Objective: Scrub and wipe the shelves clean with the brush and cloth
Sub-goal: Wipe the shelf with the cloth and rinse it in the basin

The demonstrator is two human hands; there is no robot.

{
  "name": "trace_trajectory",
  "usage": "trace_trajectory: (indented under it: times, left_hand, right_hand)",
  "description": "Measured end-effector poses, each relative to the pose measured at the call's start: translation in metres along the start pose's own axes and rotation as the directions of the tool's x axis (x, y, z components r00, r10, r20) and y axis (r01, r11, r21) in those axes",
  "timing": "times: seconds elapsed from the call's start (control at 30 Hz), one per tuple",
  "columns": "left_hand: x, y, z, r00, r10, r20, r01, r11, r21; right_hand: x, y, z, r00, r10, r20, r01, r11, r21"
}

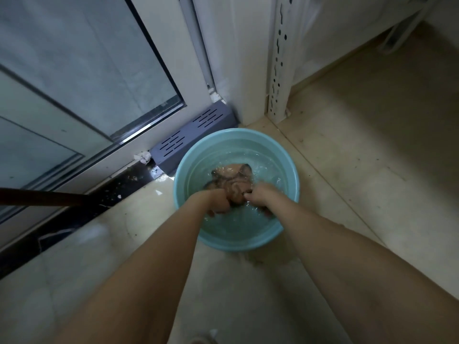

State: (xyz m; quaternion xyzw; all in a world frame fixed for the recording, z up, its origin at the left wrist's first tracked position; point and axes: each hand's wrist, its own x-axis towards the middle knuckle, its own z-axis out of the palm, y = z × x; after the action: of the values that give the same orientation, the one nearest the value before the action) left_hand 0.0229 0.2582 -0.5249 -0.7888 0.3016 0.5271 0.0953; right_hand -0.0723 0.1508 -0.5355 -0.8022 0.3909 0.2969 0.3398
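Both the left grip (pixel 218 200) and the right grip (pixel 258 197) are clenching the bunched brown cloth (pixel 233 178) from either side, holding it half under the water (pixel 248 225) in the blue basin (pixel 236 132) on the floor (pixel 360 170), seemingly rinsing it for wiping the shelving (pixel 279 70) behind.

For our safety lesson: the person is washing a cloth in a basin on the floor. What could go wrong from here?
Water may slop over the basin rim while the left hand and right hand work the cloth; the floor beside it already looks wet, a slip risk.
Splashes could enter the slotted grey box next to the basin.
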Motion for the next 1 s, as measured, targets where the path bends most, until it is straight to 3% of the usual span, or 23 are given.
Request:
trace_trajectory:
  times: [0.07,0.13,0.23,0.27,0.33,0.43,0.53,0.6,0.67,0.73,0.77,0.83,0.9,0.97,1.0]
  left_hand:
    - [-0.006,0.004,0.002,0.998,0.031,0.053,-0.017,0.968,-0.249]
    - [-0.009,0.009,-0.003,0.996,0.007,-0.093,-0.040,0.936,-0.349]
    - [-0.012,0.013,-0.014,0.898,-0.039,-0.439,-0.029,0.989,-0.146]
    - [-0.014,0.015,-0.018,0.866,-0.036,-0.499,-0.066,0.981,-0.184]
    - [-0.019,0.020,-0.022,0.869,0.048,-0.493,-0.188,0.953,-0.237]
    - [-0.027,0.024,-0.024,0.903,0.120,-0.414,-0.227,0.948,-0.222]
    - [-0.039,0.024,-0.036,0.902,0.085,-0.424,-0.310,0.811,-0.496]
    - [-0.043,0.021,-0.045,0.901,0.055,-0.431,-0.344,0.696,-0.630]
    - [-0.046,0.021,-0.050,0.914,0.060,-0.402,-0.366,0.551,-0.750]
    - [-0.043,0.020,-0.051,0.910,0.078,-0.407,-0.399,0.422,-0.814]
    - [-0.042,0.019,-0.050,0.908,0.077,-0.411,-0.402,0.438,-0.804]
    - [-0.033,0.018,-0.042,0.899,0.037,-0.437,-0.376,0.578,-0.724]
    - [-0.022,0.014,-0.035,0.847,-0.065,-0.528,-0.301,0.759,-0.577]
    - [-0.016,0.010,-0.026,0.826,-0.058,-0.561,-0.138,0.944,-0.301]
    - [-0.013,0.008,-0.020,0.858,-0.004,-0.514,-0.078,0.987,-0.137]
  right_hand:
    - [-0.005,-0.005,0.002,0.995,-0.041,0.086,0.023,0.978,0.208]
    - [-0.008,-0.012,-0.006,1.000,-0.010,0.018,0.002,0.922,0.387]
    - [-0.017,-0.021,-0.023,0.997,0.057,0.050,-0.076,0.719,0.690]
    - [-0.020,-0.023,-0.028,0.995,0.055,0.082,-0.098,0.615,0.783]
    - [-0.028,-0.026,-0.035,0.993,0.010,0.119,-0.113,0.401,0.909]
    - [-0.037,-0.025,-0.045,0.988,-0.055,0.141,-0.136,0.080,0.987]
    - [-0.039,-0.010,-0.058,0.991,-0.056,0.124,-0.125,-0.029,0.992]
    - [-0.037,0.003,-0.066,0.992,-0.068,0.108,-0.106,0.034,0.994]
    - [-0.034,0.009,-0.067,0.985,-0.133,0.112,-0.089,0.167,0.982]
    - [-0.028,0.011,-0.062,0.987,-0.109,0.114,-0.072,0.325,0.943]
    - [-0.025,0.010,-0.059,0.994,-0.062,0.085,-0.050,0.431,0.901]
    - [-0.019,0.007,-0.053,0.998,0.014,-0.067,0.038,0.695,0.718]
    - [-0.014,0.005,-0.044,0.972,-0.018,-0.236,0.099,0.936,0.336]
    - [-0.014,0.003,-0.029,0.957,-0.113,-0.266,0.106,0.994,-0.040]
    - [-0.014,0.002,-0.020,0.960,-0.153,-0.233,0.112,0.978,-0.178]
